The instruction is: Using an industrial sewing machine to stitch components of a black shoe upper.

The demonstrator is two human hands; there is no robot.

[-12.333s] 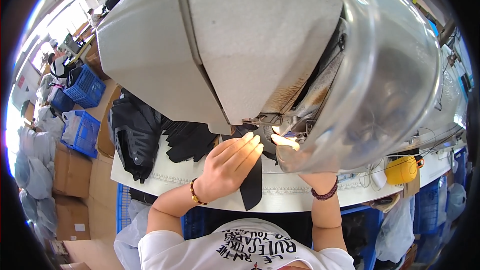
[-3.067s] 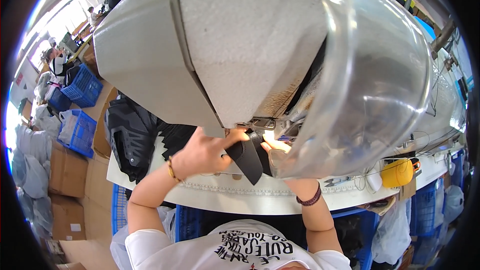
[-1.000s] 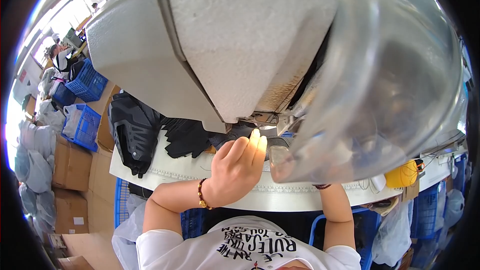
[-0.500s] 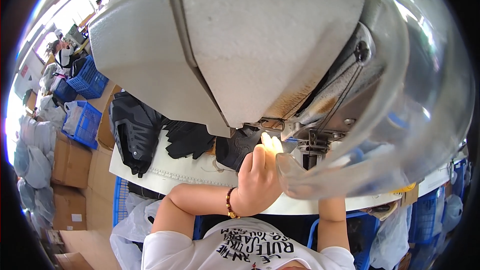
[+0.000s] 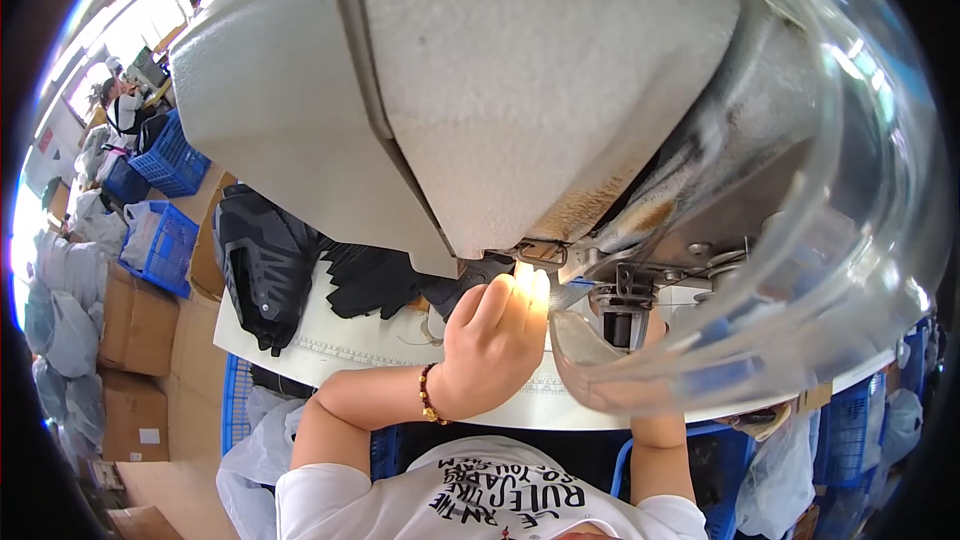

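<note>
Black upper piece [image 5: 450, 292] lies under the machine head, partly hidden, just left of my left hand's fingers. Around it spreads a white worktable [image 5: 335, 328], its front edge bowed by the wide lens, and above that looms a bulky grey machine head [image 5: 540, 90], apparently for sewing. A clear guard [image 5: 600, 375] curves down on the right. On the table's left rests a dark grey-and-black shoe upper [image 5: 265, 270], beside a stack of black cut pieces [image 5: 365, 285]. My left hand [image 5: 495, 340] is raised, fingers together, tips in the lamp's glow below the head; whether they pinch the piece or merely press it, I cannot tell. My right hand [image 5: 655, 327] is mostly hidden by the guard and the mechanism, its grip unreadable. A beaded bracelet [image 5: 430, 395] rings my left wrist. I judge the step as positioning the piece for stitching; the next move would call for aligning its edge with fingertips clear of the needle area.
</note>
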